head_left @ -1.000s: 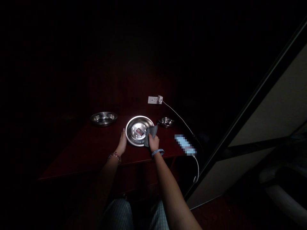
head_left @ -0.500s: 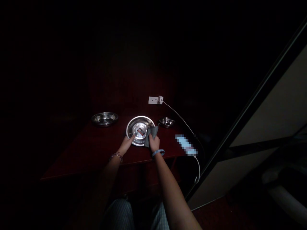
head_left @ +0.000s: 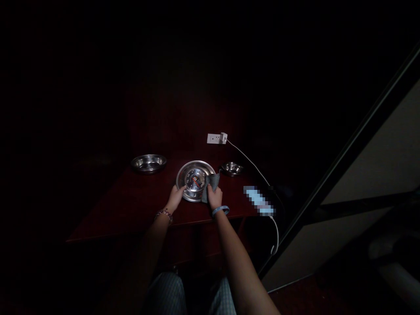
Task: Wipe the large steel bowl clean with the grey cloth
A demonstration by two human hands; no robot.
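Between my hands is a round, shiny steel plate [head_left: 196,197] with a raised rim, tilted toward me, a dark sticker with some red at its centre. My left hand [head_left: 176,195] grips its lower left rim, thumb on the inner face. A grey cloth [head_left: 211,180] is pinched in my right hand [head_left: 215,197], draped over the plate's right rim. The fingers behind the plate and cloth are hidden. To the far left stands a larger-looking steel dish [head_left: 148,163], and just beyond the cloth sits a small steel bowl [head_left: 232,169].
A dark red table [head_left: 131,205] bears these things. On its right lies a pixelated, phone-shaped object [head_left: 259,201] with a white cable [head_left: 277,232]. A wall socket [head_left: 214,138] holds a white charger [head_left: 223,138]. A dark-framed panel [head_left: 357,205] slants along the right.
The whole view has shifted slightly, so everything appears a little farther right. Bright glare on the plate has dimmed as its tilt changed a little. Both hands keep their hold.
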